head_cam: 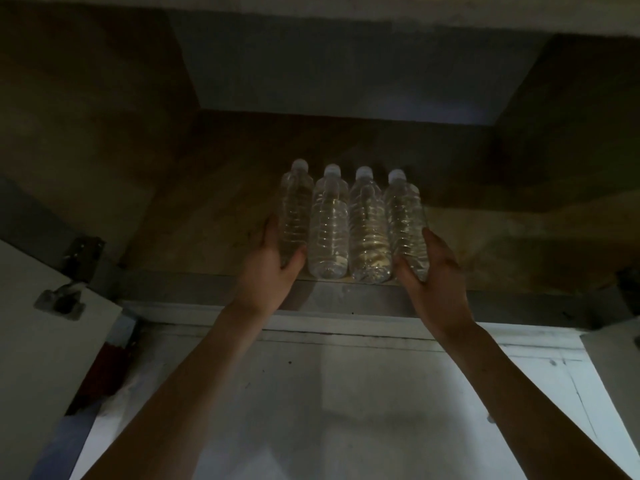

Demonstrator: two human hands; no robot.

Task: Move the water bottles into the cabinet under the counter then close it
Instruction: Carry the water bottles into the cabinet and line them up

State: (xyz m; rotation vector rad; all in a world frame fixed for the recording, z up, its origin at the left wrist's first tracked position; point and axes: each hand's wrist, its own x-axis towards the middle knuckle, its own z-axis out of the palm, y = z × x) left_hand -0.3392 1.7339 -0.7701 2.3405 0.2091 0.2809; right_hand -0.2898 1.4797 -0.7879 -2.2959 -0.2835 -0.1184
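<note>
so, your left hand (270, 261) cups the outer side of the leftmost of the four water bottles (351, 223), thumb against its base; your right hand (433, 271) presses the outer side of the rightmost, fingers wrapped under it; between your palms the four clear, white-capped bottles lie side by side, touching, on the wooden floor (214, 209) of the open cabinet (86, 116), bases at the front lip, caps pointing inward; the open door (45, 341) hangs out beyond your left wrist.

The left hand (273, 268) is hiding the base of the leftmost bottle (296, 216); the right hand (434, 271) is covering the rightmost bottle (405, 220) base.
</note>
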